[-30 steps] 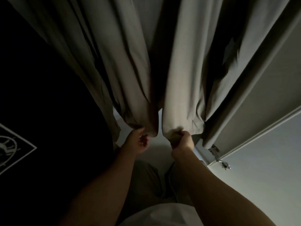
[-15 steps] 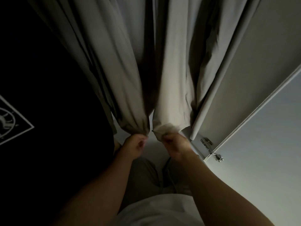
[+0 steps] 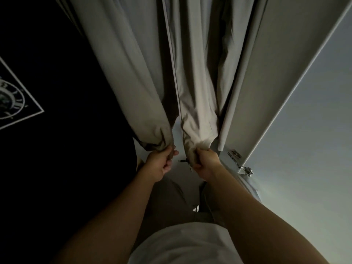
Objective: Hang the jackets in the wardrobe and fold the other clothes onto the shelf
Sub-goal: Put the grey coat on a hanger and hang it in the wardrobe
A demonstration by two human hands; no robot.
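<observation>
**At the wardrobe: both hands on the hem of the hanging jacket**

At the open wardrobe, we find a long pale beige fabric jacket (image 3: 129, 73) hanging down in front of the person, its two front panels parted by a narrow gap. We record the left hand (image 3: 161, 164) with fingers curled round the bunched lower hem of the left panel. The right hand (image 3: 206, 162) grips the bottom corner of the right panel in the same manner, fingers closed on the cloth. The two hands sit near each other, level, not touching.

We note a zip edge running down the inner border of the right panel, and a small dark zip pull (image 3: 183, 161) showing between the hands.

Just left of the jacket hangs a black garment with a white printed emblem (image 3: 21, 103). To the right stands the white wardrobe door (image 3: 266, 77), with a silver metal hinge (image 3: 245, 170) near its lower edge. Below, we see the person's white shirt (image 3: 186, 244) and khaki trousers (image 3: 169, 199). Lighting is dim; finer detail of the hem we cannot tell.
</observation>
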